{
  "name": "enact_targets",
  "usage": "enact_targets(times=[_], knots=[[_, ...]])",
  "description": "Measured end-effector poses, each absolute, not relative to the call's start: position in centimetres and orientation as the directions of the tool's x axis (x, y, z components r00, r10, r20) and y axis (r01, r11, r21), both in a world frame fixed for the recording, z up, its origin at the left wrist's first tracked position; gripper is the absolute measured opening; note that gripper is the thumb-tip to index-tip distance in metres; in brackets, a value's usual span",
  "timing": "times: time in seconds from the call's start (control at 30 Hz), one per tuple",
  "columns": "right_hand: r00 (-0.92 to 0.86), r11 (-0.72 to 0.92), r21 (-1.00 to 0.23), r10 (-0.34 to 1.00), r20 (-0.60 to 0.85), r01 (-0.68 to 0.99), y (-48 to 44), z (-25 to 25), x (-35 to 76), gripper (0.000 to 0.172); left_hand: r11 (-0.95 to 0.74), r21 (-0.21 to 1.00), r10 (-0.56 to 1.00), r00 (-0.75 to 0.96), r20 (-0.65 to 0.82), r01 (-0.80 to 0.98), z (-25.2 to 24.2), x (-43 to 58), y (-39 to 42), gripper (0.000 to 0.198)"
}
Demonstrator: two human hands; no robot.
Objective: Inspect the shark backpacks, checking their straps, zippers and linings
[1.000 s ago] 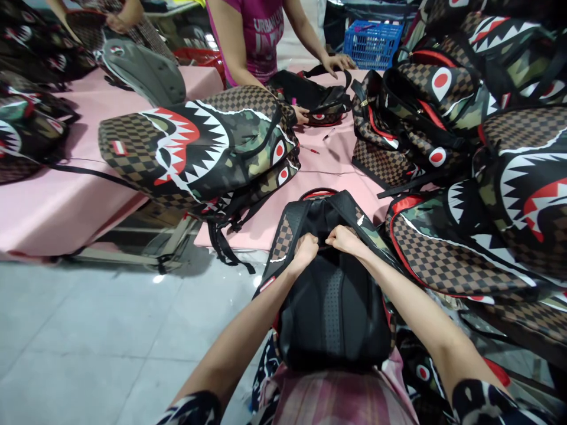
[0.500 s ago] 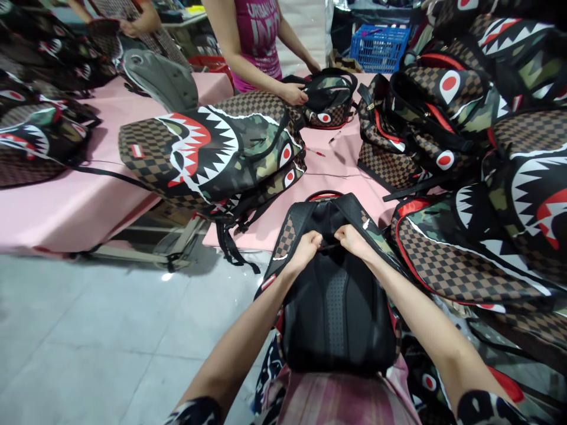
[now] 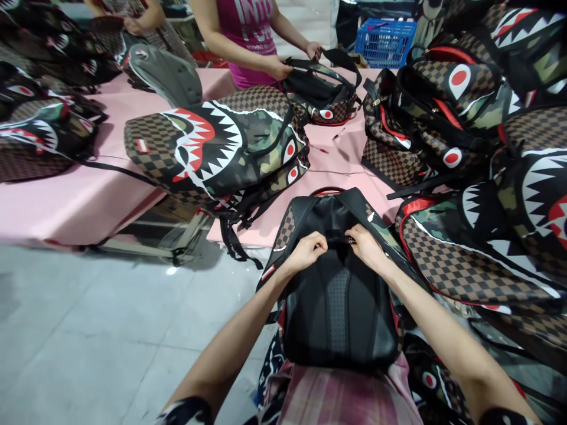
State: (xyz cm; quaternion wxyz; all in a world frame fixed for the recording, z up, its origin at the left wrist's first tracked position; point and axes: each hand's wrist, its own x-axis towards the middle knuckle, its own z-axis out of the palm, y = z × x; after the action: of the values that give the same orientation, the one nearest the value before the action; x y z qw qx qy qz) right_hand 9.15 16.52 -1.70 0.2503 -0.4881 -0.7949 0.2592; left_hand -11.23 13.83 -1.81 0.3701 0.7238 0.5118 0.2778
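Observation:
A backpack [image 3: 339, 307] leans upright against the table edge, resting on my lap, with its black padded back panel facing me. Across its two shoulder straps runs a short black chest strap [image 3: 337, 239]. My left hand [image 3: 309, 250] is closed, thumb and fingers pinching the strap's left end. At the other end my right hand [image 3: 365, 245] grips the strap near a small dark fitting too small to make out. Checkered and camouflage sides of the backpack show beyond both hands. Its front is hidden from me.
A pink-covered table [image 3: 349, 141] lies ahead. On it rests a shark-mouth backpack [image 3: 186, 147] at left, with piled backpacks [image 3: 478, 248] at right. Across the table a person in a magenta shirt [image 3: 248, 35] handles another bag [image 3: 323, 91]. A blue crate [image 3: 385, 44] stands behind.
My right hand has opened slightly from a fist and shifted along the strap. My view has moved a little. Across the table, the person's hands have lifted the bag's top.

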Motion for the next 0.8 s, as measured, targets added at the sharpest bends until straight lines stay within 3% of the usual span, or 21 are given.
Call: enact_targets(times=[0.13, 0.33, 0.43, 0.53, 0.67, 0.73, 0.8], knots=[[-0.492, 0.534, -0.609, 0.832, 0.257, 0.586, 12.6, -3.8, 10.5, 0.037, 0.055, 0.741, 0.992, 0.045, -0.115, 0.669, -1.8, -10.6, 15.1, 0.019], [-0.468, 0.542, -0.622, 0.832, 0.299, 0.566, 11.1, -5.6, 10.4, 0.038, 0.044, 0.651, 0.942, 0.185, -0.279, 0.758, -2.0, -8.1, 17.4, 0.004], [-0.464, 0.544, -0.634, 0.830, 0.311, 0.549, 11.5, -5.7, 10.4, 0.037, 0.073, 0.631, 0.911, 0.206, -0.357, 0.772, -2.5, -7.1, 18.6, 0.009], [-0.448, 0.554, -0.629, 0.827, 0.340, 0.545, 11.6, -5.9, 10.5, 0.039, 0.151, 0.603, 0.939, 0.077, -0.335, 0.783, -2.6, -7.2, 19.8, 0.007], [-0.430, 0.561, -0.627, 0.825, 0.367, 0.541, 11.6, -6.3, 10.6, 0.039, 0.193, 0.601, 0.973, -0.072, -0.220, 0.776, -2.1, -8.3, 20.7, 0.040], [-0.414, 0.555, -0.628, 0.830, 0.374, 0.545, 11.7, -6.5, 10.5, 0.037, 0.152, 0.597, 0.983, -0.057, -0.174, 0.788, -2.2, -8.5, 20.7, 0.036], [-0.394, 0.543, -0.627, 0.839, 0.375, 0.558, 11.9, -6.5, 10.4, 0.037, 0.088, 0.573, 0.989, -0.001, -0.151, 0.815, -2.4, -8.1, 20.4, 0.019]])
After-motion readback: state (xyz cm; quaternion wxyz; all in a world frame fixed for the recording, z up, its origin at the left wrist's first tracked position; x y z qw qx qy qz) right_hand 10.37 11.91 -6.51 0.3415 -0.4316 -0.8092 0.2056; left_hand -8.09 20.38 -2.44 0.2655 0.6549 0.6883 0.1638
